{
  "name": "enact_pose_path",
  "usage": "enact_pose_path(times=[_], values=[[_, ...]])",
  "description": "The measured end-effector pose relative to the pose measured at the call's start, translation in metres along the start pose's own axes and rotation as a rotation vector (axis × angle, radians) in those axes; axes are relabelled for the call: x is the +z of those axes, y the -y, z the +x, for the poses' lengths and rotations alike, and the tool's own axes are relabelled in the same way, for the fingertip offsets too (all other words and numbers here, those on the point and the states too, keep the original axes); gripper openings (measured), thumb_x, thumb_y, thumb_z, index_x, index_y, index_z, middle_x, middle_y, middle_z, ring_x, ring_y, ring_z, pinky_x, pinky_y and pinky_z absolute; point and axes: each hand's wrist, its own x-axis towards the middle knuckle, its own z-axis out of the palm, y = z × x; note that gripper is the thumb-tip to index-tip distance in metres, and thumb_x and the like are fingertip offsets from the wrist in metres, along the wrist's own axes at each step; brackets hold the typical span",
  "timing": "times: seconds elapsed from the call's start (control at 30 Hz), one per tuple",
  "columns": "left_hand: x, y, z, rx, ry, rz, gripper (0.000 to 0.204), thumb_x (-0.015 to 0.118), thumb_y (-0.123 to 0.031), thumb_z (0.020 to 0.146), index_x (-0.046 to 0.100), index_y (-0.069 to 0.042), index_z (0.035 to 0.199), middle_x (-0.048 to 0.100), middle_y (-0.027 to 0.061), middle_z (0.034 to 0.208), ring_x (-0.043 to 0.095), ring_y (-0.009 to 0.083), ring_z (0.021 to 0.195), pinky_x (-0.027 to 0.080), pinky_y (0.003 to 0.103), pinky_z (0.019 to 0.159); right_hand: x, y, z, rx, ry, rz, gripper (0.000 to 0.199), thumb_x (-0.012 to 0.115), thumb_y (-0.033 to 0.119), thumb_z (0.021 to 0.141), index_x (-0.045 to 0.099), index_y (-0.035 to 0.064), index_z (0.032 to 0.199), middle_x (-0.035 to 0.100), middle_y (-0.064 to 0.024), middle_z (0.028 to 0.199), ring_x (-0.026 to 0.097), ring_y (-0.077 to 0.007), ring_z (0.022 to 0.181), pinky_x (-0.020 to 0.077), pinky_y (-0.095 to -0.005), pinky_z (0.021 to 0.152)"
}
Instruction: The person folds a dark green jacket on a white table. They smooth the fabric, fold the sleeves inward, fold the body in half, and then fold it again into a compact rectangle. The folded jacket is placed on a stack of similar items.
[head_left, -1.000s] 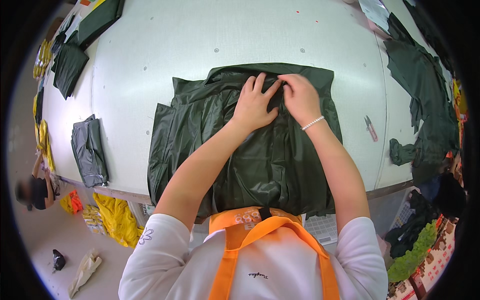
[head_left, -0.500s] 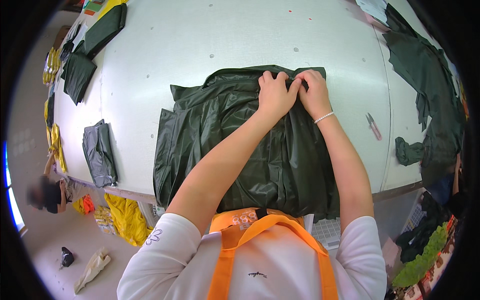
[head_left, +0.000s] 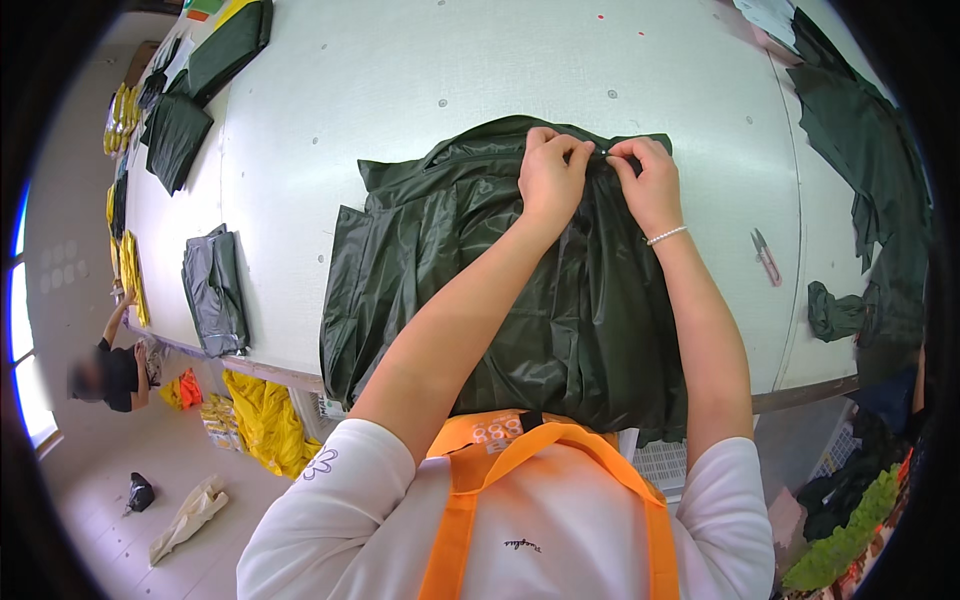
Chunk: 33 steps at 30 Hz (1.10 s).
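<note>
A shiny dark green raincoat (head_left: 500,300) lies spread on the white table in front of me, its collar end away from me. At the collar's right part, my left hand (head_left: 553,178) pinches the fabric edge between thumb and fingers. Close beside it, my right hand (head_left: 652,188), with a beaded bracelet at the wrist, grips the same edge. A small shiny dot, perhaps a snap, shows between the two hands. Folds of the coat hide parts of my fingertips.
Thread snips (head_left: 767,258) lie right of the coat, near a dark green bundle (head_left: 835,311). More green fabric (head_left: 850,140) covers the right edge. A folded grey-green garment (head_left: 214,290) and folded dark pieces (head_left: 178,140) lie left. A person (head_left: 118,375) is at the far left.
My hands have drawn slightly apart along the collar edge, and a small shiny dot now shows between them. The whole view has shifted a little; the coat stays in place.
</note>
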Motion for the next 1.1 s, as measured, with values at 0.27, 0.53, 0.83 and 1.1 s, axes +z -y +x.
enact_pose_path(times=[0.27, 0.53, 0.83, 1.1], values=[[-0.060, 0.041, 0.008, 0.039, -0.141, 0.405, 0.018, 0.063, -0.023, 0.083, 0.063, -0.006, 0.075, 0.056, 0.0106, 0.089, 0.056, 0.0306, 0.081, 0.047, 0.039, 0.066, -0.013, -0.021, -0.002, 0.143, -0.115, -0.107, 0.008, 0.068, 0.008, 0.075, 0.061, 0.0051, 0.076, 0.063, -0.0062, 0.077, 0.059, -0.0238, 0.074, 0.0468, -0.0354, 0.067], [-0.142, 0.096, 0.003, 0.031, -0.193, 0.479, 0.019, 0.065, -0.025, 0.082, 0.067, -0.006, 0.079, 0.056, 0.0087, 0.091, 0.054, 0.0263, 0.088, 0.045, 0.037, 0.073, -0.010, -0.035, -0.015, 0.085, -0.096, -0.224, 0.008, 0.068, 0.011, 0.075, 0.061, 0.0072, 0.076, 0.063, -0.0068, 0.078, 0.059, -0.0265, 0.077, 0.0466, -0.0377, 0.071], [-0.255, 0.211, -0.035, -0.483, -0.039, 0.289, 0.054, 0.071, -0.047, 0.075, 0.064, 0.001, 0.097, 0.067, 0.0131, 0.087, 0.062, 0.0224, 0.078, 0.049, 0.033, 0.070, -0.192, -0.160, -0.154, 0.463, -0.044, -0.685, 0.041, 0.061, 0.008, 0.083, 0.053, 0.0014, 0.122, 0.049, -0.0223, 0.127, 0.049, -0.0355, 0.116, 0.0394, -0.0402, 0.098], [-0.241, 0.165, -0.056, -0.494, 0.117, 0.006, 0.040, 0.076, -0.037, 0.072, 0.064, 0.001, 0.072, 0.061, 0.0054, 0.069, 0.055, 0.0144, 0.065, 0.045, 0.028, 0.061, -0.182, -0.130, -0.201, 0.400, -0.029, -0.900, 0.039, 0.060, 0.016, 0.084, 0.052, -0.0004, 0.118, 0.054, -0.0209, 0.112, 0.051, -0.0366, 0.105, 0.0407, -0.0424, 0.093]])
